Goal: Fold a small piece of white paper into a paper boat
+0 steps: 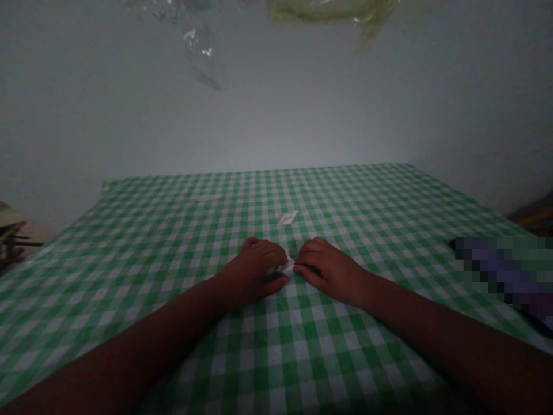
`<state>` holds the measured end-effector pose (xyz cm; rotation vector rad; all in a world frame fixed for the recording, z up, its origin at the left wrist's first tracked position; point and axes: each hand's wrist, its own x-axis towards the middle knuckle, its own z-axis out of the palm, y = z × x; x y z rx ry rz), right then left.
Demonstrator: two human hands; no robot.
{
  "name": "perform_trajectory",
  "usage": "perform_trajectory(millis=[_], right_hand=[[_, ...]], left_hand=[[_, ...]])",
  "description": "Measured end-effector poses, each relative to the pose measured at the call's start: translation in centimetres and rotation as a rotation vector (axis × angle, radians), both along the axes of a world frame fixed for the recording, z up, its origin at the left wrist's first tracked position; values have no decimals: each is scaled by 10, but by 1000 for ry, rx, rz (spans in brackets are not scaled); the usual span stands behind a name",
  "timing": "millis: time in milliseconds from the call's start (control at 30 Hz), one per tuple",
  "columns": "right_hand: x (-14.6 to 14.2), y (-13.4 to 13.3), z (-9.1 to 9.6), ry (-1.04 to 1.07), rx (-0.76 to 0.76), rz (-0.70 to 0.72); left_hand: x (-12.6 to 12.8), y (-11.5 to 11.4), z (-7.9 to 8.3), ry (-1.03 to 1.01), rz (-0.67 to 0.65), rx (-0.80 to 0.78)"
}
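Between my hands lies a small piece of white paper (288,265), partly hidden by my fingers, so its full shape does not show. My left hand (259,271) curls over its left side, thumb below and fingertips above. My right hand (324,268) pinches its right edge between thumb and fingers. Both hands rest low on the checked cloth. Just beyond them is a second flat white piece, a folded paper (288,218) with a slanted four-sided outline.
A green and white checked tablecloth (276,346) covers the table. At the right edge lies a dark-rimmed device, its screen (505,271) pixelated. Clear plastic (203,52) and yellowish plastic (328,12) hang on the pale wall behind.
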<state>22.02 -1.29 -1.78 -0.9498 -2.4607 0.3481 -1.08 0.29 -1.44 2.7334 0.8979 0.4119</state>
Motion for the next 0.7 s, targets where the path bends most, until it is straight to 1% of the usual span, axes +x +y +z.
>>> perform_trajectory(millis=[67, 167, 333, 467, 567, 700], right_hand=[[-1, 0, -1, 28, -9, -15], [-1, -2, -1, 45, -2, -8], [0, -5, -3, -38, 67, 41], [1, -7, -3, -115, 115, 26], [1, -7, -2, -136, 100, 8], [-2, -5, -1, -69, 28, -11]], left_hand=[[0, 2, -3, -33, 36, -15], [0, 3, -4, -35, 18, -5], [1, 2, 0, -40, -12, 11], [1, 1, 0, -49, -1, 4], [1, 2, -2, -62, 9, 7], [0, 4, -6, -94, 64, 18]])
